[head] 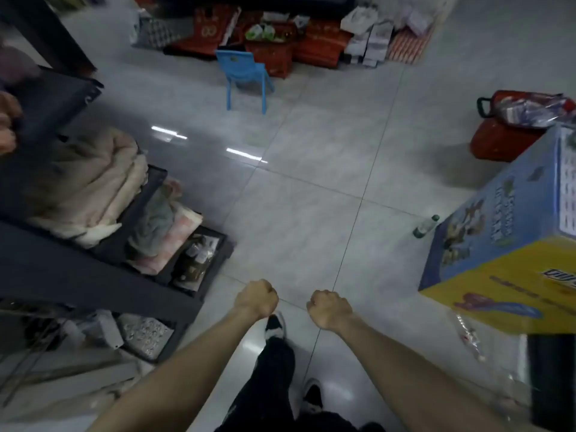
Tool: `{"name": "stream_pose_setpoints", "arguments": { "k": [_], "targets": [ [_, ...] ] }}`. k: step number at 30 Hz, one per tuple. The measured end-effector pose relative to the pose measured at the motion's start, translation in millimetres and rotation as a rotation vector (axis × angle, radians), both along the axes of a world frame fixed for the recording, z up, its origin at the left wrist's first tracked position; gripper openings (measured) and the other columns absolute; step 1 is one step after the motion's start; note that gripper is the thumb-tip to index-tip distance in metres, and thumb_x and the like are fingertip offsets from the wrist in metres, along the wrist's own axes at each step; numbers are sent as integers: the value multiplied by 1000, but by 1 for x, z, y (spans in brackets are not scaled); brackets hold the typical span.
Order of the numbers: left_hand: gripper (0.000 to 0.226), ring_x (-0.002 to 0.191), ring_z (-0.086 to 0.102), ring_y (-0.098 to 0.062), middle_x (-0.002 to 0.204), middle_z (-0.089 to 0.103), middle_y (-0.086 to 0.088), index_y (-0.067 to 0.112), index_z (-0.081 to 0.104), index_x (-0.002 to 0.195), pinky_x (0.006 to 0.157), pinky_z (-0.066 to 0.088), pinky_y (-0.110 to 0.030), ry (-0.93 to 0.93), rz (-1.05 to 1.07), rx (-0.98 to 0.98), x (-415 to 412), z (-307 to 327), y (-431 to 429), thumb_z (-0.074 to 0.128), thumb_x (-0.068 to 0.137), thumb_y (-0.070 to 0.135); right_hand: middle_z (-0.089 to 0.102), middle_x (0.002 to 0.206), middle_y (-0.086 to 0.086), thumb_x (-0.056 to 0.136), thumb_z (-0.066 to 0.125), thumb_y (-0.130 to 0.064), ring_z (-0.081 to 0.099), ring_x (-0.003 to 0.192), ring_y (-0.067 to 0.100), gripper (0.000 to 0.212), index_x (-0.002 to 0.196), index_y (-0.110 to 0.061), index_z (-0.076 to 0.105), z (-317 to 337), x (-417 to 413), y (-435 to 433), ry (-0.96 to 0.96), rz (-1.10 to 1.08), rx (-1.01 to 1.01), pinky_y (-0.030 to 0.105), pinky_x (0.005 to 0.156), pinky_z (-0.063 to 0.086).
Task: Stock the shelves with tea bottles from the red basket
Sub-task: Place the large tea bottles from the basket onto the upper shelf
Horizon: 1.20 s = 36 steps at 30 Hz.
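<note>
Left hand (pixel 257 298), right hand (pixel 328 309), both fisted

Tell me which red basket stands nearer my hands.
The red basket on the right, beside the blue-and-yellow carton; the other basket sits farther off behind the blue chair.

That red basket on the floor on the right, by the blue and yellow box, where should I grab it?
Probably the black handle looping up at the left end of the red basket. Come from the open floor on its left and hook under the loop: wrapped goods heap over the top, and the box hides its near right corner.
</note>
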State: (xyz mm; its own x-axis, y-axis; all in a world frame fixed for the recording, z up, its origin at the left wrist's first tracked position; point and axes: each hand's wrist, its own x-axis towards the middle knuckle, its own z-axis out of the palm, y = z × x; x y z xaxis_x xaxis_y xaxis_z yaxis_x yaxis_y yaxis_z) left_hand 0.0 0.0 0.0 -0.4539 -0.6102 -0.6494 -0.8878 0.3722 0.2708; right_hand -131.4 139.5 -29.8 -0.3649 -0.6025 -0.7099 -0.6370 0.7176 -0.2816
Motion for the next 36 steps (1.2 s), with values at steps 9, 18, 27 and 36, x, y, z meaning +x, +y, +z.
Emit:
{"name": "stream_pose_setpoints", "arguments": {
  "k": [9,18,27,36],
  "targets": [
    [35,116,64,-41,127,68,-25,0,69,109,97,52,-42,-8,64,114,-65,-37,-98,45,94,22,60,136,13,108,29,-30,57,123,31,42,126,-7,60,-25,-73,-100,-38,-39,62,40,107,44],
    [35,113,65,-39,127,66,-20,1,66,115,97,52,-39,-61,38,172,-150,-38,-218,44,100,26,60,133,15,108,30,-36,59,117,32,45,124,-6,60,-17,-166,-221,-67,-128,59,37,100,48],
    [32,99,63,-33,122,66,-19,1,64,113,92,49,-36,-53,41,199,-283,-46,-322,45,102,25,62,133,18,106,39,-18,60,121,35,29,126,-4,55,-25,-289,-334,-45,-98,108,41,100,48],
    [37,108,66,-33,123,66,-16,0,64,118,91,51,-36,-90,133,187,-444,-25,-435,43,102,26,64,120,10,102,40,-19,61,105,26,22,89,-11,57,-28,-459,-456,-69,13,113,28,81,44]
  ]
}}
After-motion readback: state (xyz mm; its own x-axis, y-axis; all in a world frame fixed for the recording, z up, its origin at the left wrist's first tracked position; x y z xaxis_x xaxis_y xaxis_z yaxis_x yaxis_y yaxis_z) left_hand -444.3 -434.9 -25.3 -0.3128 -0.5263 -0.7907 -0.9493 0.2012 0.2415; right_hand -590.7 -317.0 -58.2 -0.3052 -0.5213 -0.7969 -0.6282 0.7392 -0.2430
